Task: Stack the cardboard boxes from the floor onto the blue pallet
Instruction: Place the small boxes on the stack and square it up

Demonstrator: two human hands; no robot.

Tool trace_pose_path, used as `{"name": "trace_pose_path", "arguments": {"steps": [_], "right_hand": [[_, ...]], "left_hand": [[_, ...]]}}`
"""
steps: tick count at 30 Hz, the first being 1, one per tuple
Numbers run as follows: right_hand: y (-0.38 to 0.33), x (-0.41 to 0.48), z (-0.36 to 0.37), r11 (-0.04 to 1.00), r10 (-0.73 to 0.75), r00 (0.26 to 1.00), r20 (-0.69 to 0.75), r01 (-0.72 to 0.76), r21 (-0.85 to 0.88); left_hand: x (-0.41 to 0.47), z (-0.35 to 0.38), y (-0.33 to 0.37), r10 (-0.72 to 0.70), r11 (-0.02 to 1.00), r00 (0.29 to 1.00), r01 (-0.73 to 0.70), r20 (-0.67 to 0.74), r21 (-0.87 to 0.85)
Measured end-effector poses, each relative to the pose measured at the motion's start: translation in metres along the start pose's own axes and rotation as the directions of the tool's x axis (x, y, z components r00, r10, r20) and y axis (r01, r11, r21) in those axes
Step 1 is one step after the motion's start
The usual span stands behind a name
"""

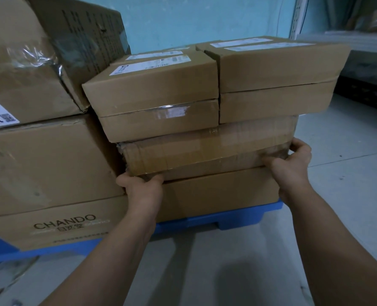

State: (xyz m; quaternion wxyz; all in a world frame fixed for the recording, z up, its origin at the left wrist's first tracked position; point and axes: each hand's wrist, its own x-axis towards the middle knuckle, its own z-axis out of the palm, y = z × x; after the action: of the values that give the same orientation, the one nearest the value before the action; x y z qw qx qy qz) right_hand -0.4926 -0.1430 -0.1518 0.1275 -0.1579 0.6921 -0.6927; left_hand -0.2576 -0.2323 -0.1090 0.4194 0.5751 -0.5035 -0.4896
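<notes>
Creased, tape-wrapped cardboard box, left hand and right hand gripping its corners

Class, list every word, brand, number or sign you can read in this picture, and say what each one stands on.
"CHANDO" over "自然堂": front of the large brown cardboard box lowest on the left.
"8元" with an upward arrow: white sticker on a brown box higher in that stack.
White shipping labels on the flat brown top boxes: too small to read.
Black print on the upper-left box's side: blurred.
</notes>
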Motion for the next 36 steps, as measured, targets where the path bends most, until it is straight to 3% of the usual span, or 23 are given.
{"name": "trace_pose_path", "arguments": {"steps": [12, 15, 16, 17, 18, 19, 20, 21, 23, 26, 29, 36], "right_hand": [[-0.013, -0.002, -0.007, 0.999, 0.016, 1.000, -0.007, -0.016, 0.032], [-0.026, 0.000, -0.014, 0.997, 0.006, 0.999, -0.052, -0.002, 0.074], [-0.032, 0.001, -0.017, 0.995, -0.003, 0.997, -0.079, 0.010, 0.096], [-0.038, 0.003, -0.019, 0.993, -0.017, 0.994, -0.110, 0.030, 0.113], [-0.044, 0.005, -0.022, 0.989, -0.039, 0.990, -0.138, 0.058, 0.135], [-0.051, 0.008, -0.024, 0.983, -0.065, 0.985, -0.159, 0.090, 0.157], [-0.058, 0.010, -0.025, 0.978, -0.088, 0.982, -0.168, 0.117, 0.174], [-0.064, 0.011, -0.024, 0.972, -0.108, 0.981, -0.159, 0.138, 0.191], [-0.074, 0.009, -0.017, 0.962, -0.149, 0.983, -0.109, 0.170, 0.214], [-0.081, 0.003, -0.009, 0.960, -0.184, 0.980, -0.080, 0.197, 0.199], [-0.083, 0.001, -0.007, 0.960, -0.190, 0.979, -0.075, 0.201, 0.194], [-0.085, 0.004, -0.003, 0.957, -0.223, 0.970, -0.097, 0.236, 0.167]], "left_hand": [[-0.025, 0.010, 0.001, -0.046, 0.989, 0.999, 0.049, 0.029, -0.138], [-0.050, 0.014, 0.007, -0.032, 0.999, 0.979, 0.039, 0.200, -0.034], [-0.059, 0.012, 0.010, 0.058, 0.994, 0.954, -0.082, 0.296, 0.072], [-0.067, 0.008, 0.018, 0.222, 0.926, 0.898, -0.316, 0.379, 0.206], [-0.070, 0.002, 0.029, 0.427, 0.757, 0.801, -0.571, 0.420, 0.318], [-0.070, -0.004, 0.042, 0.649, 0.508, 0.642, -0.766, 0.410, 0.395], [-0.066, -0.009, 0.054, 0.804, 0.271, 0.462, -0.846, 0.375, 0.460], [-0.060, -0.013, 0.067, 0.877, 0.116, 0.333, -0.847, 0.346, 0.519], [-0.043, -0.013, 0.085, 0.909, -0.053, 0.234, -0.757, 0.346, 0.652], [-0.022, -0.010, 0.094, 0.864, -0.186, 0.260, -0.631, 0.431, 0.753], [-0.012, -0.007, 0.100, 0.857, -0.158, 0.318, -0.585, 0.405, 0.795], [-0.001, -0.005, 0.099, 0.846, -0.119, 0.357, -0.597, 0.395, 0.793]]}}
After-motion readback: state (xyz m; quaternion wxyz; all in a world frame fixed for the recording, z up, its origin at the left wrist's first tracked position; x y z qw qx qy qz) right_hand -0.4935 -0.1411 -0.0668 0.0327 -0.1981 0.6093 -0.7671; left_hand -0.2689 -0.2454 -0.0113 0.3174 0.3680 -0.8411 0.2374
